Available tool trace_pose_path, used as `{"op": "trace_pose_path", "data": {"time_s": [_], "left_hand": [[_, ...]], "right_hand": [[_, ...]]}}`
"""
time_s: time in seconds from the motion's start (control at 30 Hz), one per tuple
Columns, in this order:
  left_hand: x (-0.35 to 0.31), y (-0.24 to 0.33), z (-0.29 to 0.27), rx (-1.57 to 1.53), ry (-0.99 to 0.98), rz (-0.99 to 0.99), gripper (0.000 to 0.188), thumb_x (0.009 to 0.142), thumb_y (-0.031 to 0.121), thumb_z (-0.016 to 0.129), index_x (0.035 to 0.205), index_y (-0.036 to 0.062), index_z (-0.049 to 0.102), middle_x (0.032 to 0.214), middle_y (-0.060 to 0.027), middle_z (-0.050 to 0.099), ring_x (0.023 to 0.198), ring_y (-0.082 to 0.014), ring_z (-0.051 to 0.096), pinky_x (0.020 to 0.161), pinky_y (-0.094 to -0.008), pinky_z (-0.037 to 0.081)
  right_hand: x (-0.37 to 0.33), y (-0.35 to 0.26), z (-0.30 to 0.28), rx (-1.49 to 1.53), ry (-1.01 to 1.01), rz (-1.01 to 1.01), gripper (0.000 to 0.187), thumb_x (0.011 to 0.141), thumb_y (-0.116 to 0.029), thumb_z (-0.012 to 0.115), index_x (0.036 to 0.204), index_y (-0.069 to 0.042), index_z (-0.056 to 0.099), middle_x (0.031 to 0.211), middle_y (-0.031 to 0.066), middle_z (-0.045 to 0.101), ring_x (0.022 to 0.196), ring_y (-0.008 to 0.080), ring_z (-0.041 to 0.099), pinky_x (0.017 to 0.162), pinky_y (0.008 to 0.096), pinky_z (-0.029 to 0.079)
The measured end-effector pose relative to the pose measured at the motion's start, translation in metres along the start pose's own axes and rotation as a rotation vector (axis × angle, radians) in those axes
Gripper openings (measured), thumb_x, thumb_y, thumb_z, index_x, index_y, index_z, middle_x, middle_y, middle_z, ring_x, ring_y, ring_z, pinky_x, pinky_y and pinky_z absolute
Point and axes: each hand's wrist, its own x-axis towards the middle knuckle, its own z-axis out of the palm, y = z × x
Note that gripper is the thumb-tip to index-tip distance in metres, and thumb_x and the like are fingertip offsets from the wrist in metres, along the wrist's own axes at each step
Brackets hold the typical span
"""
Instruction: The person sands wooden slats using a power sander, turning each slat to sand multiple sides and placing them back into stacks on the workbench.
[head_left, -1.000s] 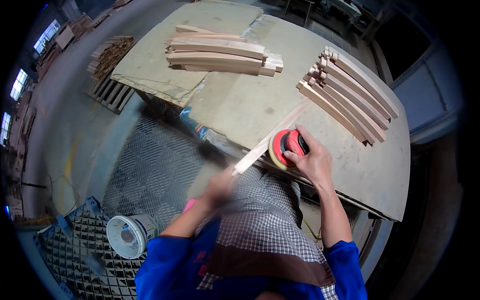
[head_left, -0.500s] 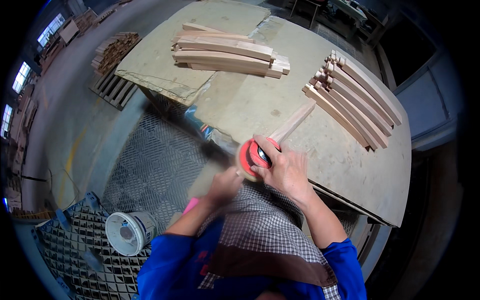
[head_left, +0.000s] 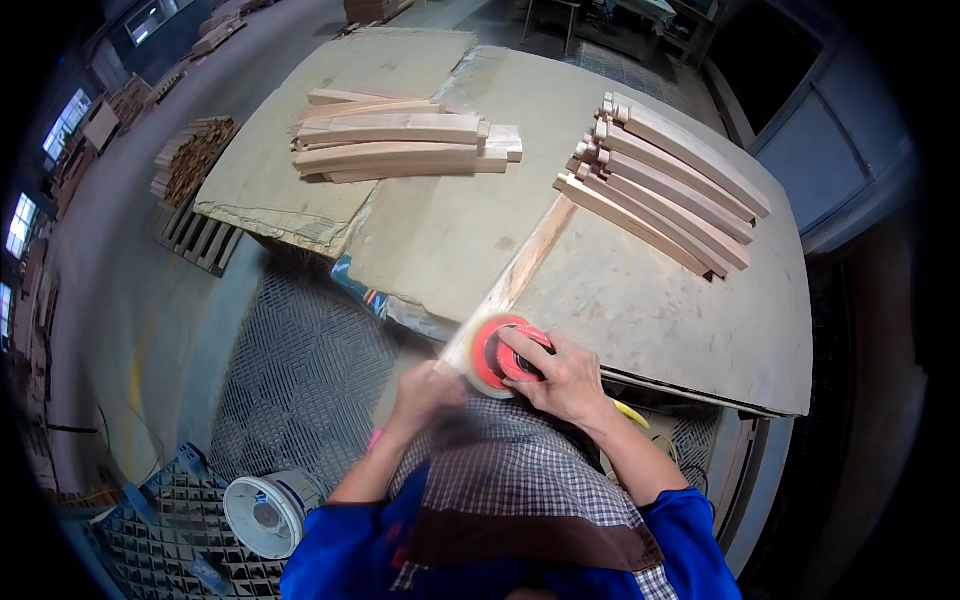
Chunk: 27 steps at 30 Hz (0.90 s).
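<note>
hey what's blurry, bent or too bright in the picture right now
Head view: left hand and red sander look smeared, probably by motion; head view: tabletop edges bow, fisheye-style; head view: windows glare at left, corners black.

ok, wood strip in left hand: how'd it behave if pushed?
The wood strip is probably stiff: it spans from left hand to table without visible sag. Likely slides rather than rolls, given its flat top face.

Table (head_left: 430,235) (rough-edged) under wooden bars (head_left: 390,130)
</note>
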Motion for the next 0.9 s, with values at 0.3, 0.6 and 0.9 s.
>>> {"op": "trace_pose_path", "data": {"time_s": [0.3,0.6,0.9], "left_hand": [[0.014,0.056,-0.002,0.783,0.209,0.175,0.075,0.075,0.051,0.07,0.115,-0.0116,0.061,0.097,-0.0254,0.069,0.09,-0.0352,0.069,0.079,-0.0408,0.054],[0.071,0.038,0.003,0.357,-0.131,-0.133,0.04,0.092,0.032,0.065,0.096,-0.008,0.067,0.073,-0.0081,0.067,0.064,-0.0148,0.062,0.057,-0.0277,0.049],[0.004,0.057,0.063,0.419,0.033,0.303,0.024,0.093,0.016,0.066,0.104,-0.0041,0.062,0.082,-0.0025,0.066,0.071,-0.0064,0.059,0.062,-0.0226,0.048]], "right_hand": [[-0.024,0.053,-0.04,-0.15,0.128,0.443,0.069,0.064,-0.03,0.084,0.128,-0.031,0.059,0.096,0.0198,0.066,0.083,0.0395,0.067,0.069,0.0465,0.055],[-0.019,0.096,-0.058,-0.22,0.007,0.651,0.076,0.067,-0.03,0.084,0.136,-0.027,0.053,0.099,0.0224,0.065,0.086,0.0414,0.066,0.077,0.0476,0.054],[0.033,0.034,-0.035,0.919,0.214,0.472,0.085,0.083,-0.007,0.076,0.15,0.005,0.024,0.115,0.0131,0.063,0.102,0.0134,0.06,0.09,0.0278,0.05]]}}
